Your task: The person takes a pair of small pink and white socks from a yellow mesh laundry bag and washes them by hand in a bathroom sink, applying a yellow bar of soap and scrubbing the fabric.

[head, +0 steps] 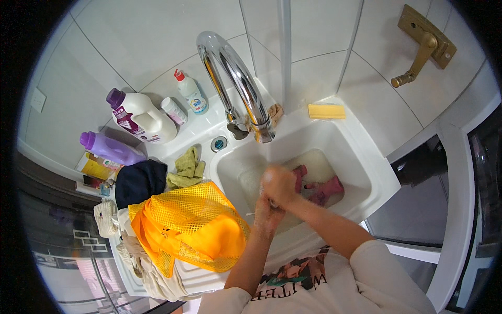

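Observation:
Over the white sink basin (355, 157), my right hand (279, 181) is pressed onto my left hand (268, 210), and both are blurred. A small pale bit shows between them, but whether they hold anything is hidden. Cloudy water (315, 161) covers the basin floor. In it, to the right of my hands, lies a dark pink cloth item (327, 191). Another dark pink piece (300, 174) shows just behind my right hand; I cannot tell if it touches the hand. The chrome faucet (263, 131) arches above, with no stream visible from its spout.
Left of the basin, a yellow-orange mesh laundry bag (192, 227) lies near a dark cloth (141, 182) and a green cloth (186, 168). Behind stand a white jug (151, 121), a purple bottle (117, 149) and a red-topped bottle (193, 94). A yellow soap bar (326, 111) sits at the back rim.

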A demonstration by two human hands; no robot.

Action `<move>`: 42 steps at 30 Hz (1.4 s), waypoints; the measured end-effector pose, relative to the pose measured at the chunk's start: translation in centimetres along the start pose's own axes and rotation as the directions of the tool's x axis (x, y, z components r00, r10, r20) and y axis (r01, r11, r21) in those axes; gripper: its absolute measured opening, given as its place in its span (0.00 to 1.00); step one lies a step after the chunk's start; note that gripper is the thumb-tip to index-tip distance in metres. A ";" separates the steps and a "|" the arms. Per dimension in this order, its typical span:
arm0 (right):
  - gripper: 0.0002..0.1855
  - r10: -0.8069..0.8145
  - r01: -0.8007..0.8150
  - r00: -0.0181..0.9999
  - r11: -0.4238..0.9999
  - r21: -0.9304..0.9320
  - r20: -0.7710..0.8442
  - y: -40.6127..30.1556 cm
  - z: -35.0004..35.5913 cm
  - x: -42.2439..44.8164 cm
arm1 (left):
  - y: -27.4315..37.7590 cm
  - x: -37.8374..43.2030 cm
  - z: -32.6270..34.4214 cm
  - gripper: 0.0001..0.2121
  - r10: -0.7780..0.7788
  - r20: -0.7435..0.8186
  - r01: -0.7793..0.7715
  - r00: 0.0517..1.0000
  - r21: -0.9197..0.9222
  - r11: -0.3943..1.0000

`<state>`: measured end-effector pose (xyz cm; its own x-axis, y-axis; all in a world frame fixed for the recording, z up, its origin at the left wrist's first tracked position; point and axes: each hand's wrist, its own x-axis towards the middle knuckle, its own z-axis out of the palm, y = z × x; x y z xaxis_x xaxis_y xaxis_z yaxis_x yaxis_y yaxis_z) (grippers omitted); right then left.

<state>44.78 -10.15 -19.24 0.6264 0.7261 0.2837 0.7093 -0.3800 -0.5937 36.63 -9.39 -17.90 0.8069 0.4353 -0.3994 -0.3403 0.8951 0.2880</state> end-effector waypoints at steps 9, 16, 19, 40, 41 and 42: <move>0.07 0.555 -0.474 0.730 -0.012 0.881 0.400 0.7 -5.7 3.0 | 1.2 3.7 -5.7 0.19 0.056 -0.147 -0.051 0.988 0.040 0.998; 0.13 0.214 -0.301 0.952 0.768 0.565 0.217 -3.0 -7.5 0.4 | 1.6 3.9 -0.4 0.19 0.036 0.006 -0.036 0.999 0.036 0.999; 0.10 -0.231 0.190 0.973 0.821 0.539 0.008 -4.8 -4.5 -4.2 | 3.2 6.8 -5.1 0.18 -0.054 0.255 0.079 0.965 -0.086 0.993; 0.10 0.332 -0.442 0.709 -0.478 0.759 0.622 -3.9 -9.0 1.2 | -0.6 2.2 -2.8 0.19 -0.185 0.198 0.149 0.963 0.186 0.971; 0.10 0.333 -0.442 0.709 -0.478 0.759 0.622 -3.7 -9.0 1.3 | -0.6 2.7 -3.0 0.19 -0.186 0.198 0.149 0.963 0.186 0.971; 0.11 0.308 -0.508 0.741 -0.326 0.798 0.597 -3.4 -9.2 1.3 | -0.3 3.0 -3.1 0.18 -0.093 0.043 0.088 0.995 0.099 0.991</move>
<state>46.12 -13.19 -9.92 0.4892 0.7632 -0.4220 -0.8068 0.2122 -0.5515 37.65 -8.03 -21.92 0.8552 0.3455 -0.3864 -0.2183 0.9162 0.3361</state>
